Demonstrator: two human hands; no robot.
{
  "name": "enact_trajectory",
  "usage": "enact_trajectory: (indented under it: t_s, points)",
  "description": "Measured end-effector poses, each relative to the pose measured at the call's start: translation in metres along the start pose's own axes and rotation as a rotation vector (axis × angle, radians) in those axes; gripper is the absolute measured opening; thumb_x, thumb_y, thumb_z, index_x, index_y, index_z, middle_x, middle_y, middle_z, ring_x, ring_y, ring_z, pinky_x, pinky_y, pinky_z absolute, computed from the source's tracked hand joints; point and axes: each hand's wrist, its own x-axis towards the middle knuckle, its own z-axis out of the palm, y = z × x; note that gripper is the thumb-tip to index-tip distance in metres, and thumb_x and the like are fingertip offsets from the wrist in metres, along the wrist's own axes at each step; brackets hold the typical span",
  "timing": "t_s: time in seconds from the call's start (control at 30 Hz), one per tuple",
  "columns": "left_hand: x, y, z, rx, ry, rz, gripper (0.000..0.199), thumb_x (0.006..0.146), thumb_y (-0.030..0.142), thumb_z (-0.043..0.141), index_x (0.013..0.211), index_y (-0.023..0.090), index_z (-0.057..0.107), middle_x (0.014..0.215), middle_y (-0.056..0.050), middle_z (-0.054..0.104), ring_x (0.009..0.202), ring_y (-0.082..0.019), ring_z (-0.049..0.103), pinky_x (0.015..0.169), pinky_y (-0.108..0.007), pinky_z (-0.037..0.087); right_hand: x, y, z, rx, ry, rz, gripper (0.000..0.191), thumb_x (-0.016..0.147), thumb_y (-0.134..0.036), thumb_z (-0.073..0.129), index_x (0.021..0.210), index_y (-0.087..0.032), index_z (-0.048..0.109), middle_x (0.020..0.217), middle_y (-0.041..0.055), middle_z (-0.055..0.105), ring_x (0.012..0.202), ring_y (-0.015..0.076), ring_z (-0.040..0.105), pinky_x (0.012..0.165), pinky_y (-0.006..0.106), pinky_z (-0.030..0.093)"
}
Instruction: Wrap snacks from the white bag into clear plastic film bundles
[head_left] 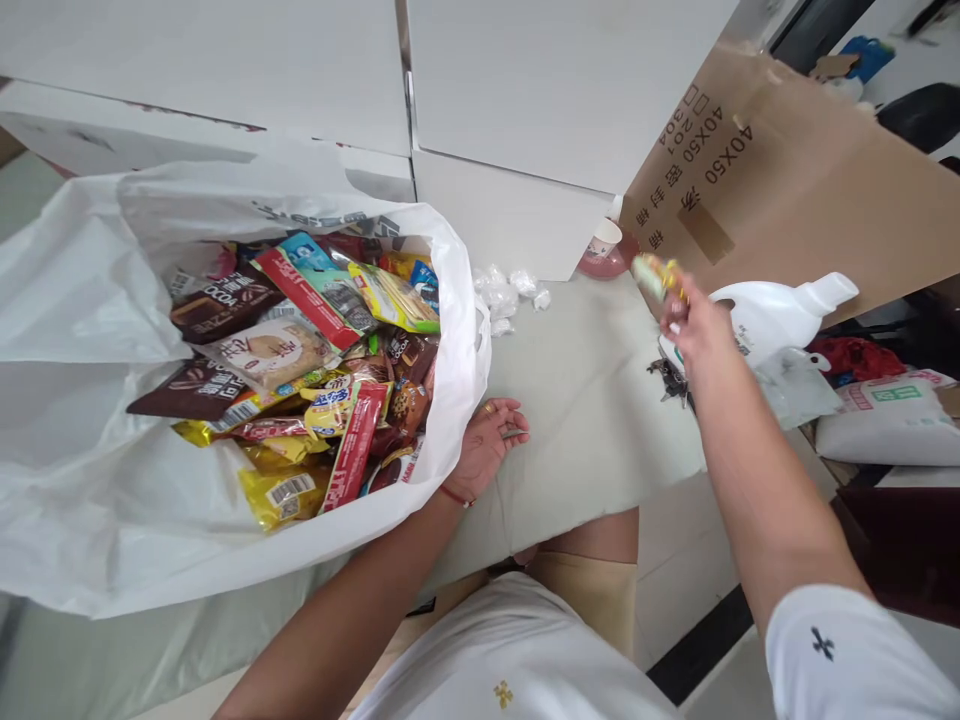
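A large white plastic bag (82, 540) lies wide open on the left, filled with wrapped snacks such as brown cocoa packets (225, 300), red-edged packs (311, 300) and yellow packets (281, 490). Beside its right edge, my left hand (491, 440) rests on the pale table cover with loosely curled fingers and nothing visible in them. Over to the right, my right hand (694, 315) is raised, gripping a small snack packet (654, 275) with yellow and pale green on it. Motion blurs the packet, so its print cannot be read.
Several small clear plastic bundles (506, 297) sit by the white panel (510, 210). A paper cup (604, 238) stands in a reddish dish near a cardboard sheet (787, 190). Behind my right wrist lies a white plastic jug (780, 310). The table's front edge is near my legs.
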Motion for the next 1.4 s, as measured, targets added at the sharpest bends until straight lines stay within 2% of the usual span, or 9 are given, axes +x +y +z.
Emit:
enact_trajectory:
  t_s: [0.1,0.17,0.43,0.57,0.73,0.97,1.1,1.3,1.4]
  points:
    - [-0.001,0.000,0.001,0.012,0.006,0.007,0.028,0.083,0.038,0.073,0.101,0.019,0.063,0.085,-0.003,0.067,0.086,-0.016,0.064,0.081,-0.031,0.053,0.043,-0.040,0.039,-0.129,0.002,-0.039,0.073,0.099,-0.058,0.026,0.126,0.003,0.056,0.133,0.0231,0.057,0.102,0.0186,0.065,0.067,0.033,0.049]
    - [-0.001,-0.002,0.001,0.040,0.002,0.007,0.029,0.082,0.037,0.075,0.100,0.018,0.064,0.085,-0.002,0.066,0.084,-0.015,0.064,0.080,-0.030,0.052,0.037,-0.033,0.054,-0.079,-0.001,-0.033,0.056,0.099,-0.053,0.042,0.121,-0.005,0.059,0.124,0.0154,0.063,0.095,0.0148,0.066,0.068,0.031,0.051]
    - [-0.022,-0.011,0.019,0.551,-0.137,0.184,0.036,0.084,0.046,0.075,0.109,0.019,0.071,0.111,-0.010,0.071,0.106,-0.022,0.064,0.086,-0.032,0.051,-0.129,0.147,0.017,-0.111,-0.297,-0.108,0.033,0.078,-0.048,0.076,0.084,-0.017,0.068,0.065,-0.0036,0.060,0.054,0.0078,0.044,0.051,0.022,0.035]
    - [-0.067,-0.013,0.029,0.739,-0.400,0.123,0.047,0.105,0.053,0.042,0.118,0.017,0.069,0.069,-0.002,0.066,0.062,-0.012,0.058,0.065,-0.025,0.046,-0.169,0.186,-0.022,-0.300,-0.421,-0.131,0.039,0.084,-0.055,0.070,0.097,-0.018,0.072,0.061,-0.0040,0.056,0.055,0.0118,0.044,0.053,0.025,0.033]
    - [-0.122,-0.011,-0.003,0.844,-0.355,0.142,0.052,0.108,0.052,0.031,0.137,0.016,0.054,0.088,-0.004,0.070,0.055,-0.009,0.047,0.060,-0.023,0.043,-0.141,0.164,-0.005,-0.527,-0.528,-0.285,0.034,0.089,-0.052,0.061,0.093,-0.020,0.072,0.062,-0.0016,0.057,0.059,0.0161,0.049,0.059,0.029,0.038]
    - [-0.179,0.006,-0.042,1.006,-0.077,0.016,0.036,0.105,0.042,0.041,0.101,0.018,0.068,0.092,-0.006,0.070,0.085,-0.017,0.063,0.078,-0.027,0.048,-0.075,0.089,0.146,-0.622,-0.390,-0.849,0.030,0.090,-0.028,0.056,0.113,-0.019,0.071,0.122,0.0126,0.066,0.085,0.0217,0.063,0.090,0.039,0.049]
    - [-0.193,0.007,-0.039,1.019,0.012,0.011,0.035,0.105,0.041,0.043,0.100,0.018,0.068,0.090,-0.005,0.070,0.082,-0.016,0.063,0.077,-0.026,0.048,-0.053,0.063,0.205,-0.747,-0.434,-0.877,0.029,0.084,-0.028,0.067,0.113,-0.022,0.070,0.133,0.0105,0.059,0.091,0.0227,0.061,0.085,0.038,0.050]
    - [-0.182,0.004,-0.036,0.852,-0.021,0.011,0.038,0.102,0.049,0.049,0.099,0.017,0.069,0.091,-0.006,0.071,0.082,-0.016,0.062,0.076,-0.028,0.047,-0.061,0.065,0.162,-0.204,-0.252,-0.697,0.014,0.082,-0.033,0.069,0.090,-0.021,0.067,0.092,0.0012,0.064,0.063,0.0115,0.048,0.068,0.030,0.047]
    - [-0.153,-0.001,-0.027,0.677,-0.049,-0.016,0.046,0.098,0.060,0.053,0.097,0.016,0.068,0.087,-0.006,0.069,0.069,-0.013,0.055,0.064,-0.026,0.043,-0.093,0.082,0.110,0.109,-0.418,-0.378,0.023,0.077,-0.038,0.077,0.090,-0.023,0.066,0.074,-0.0049,0.056,0.055,0.0087,0.041,0.051,0.023,0.035]
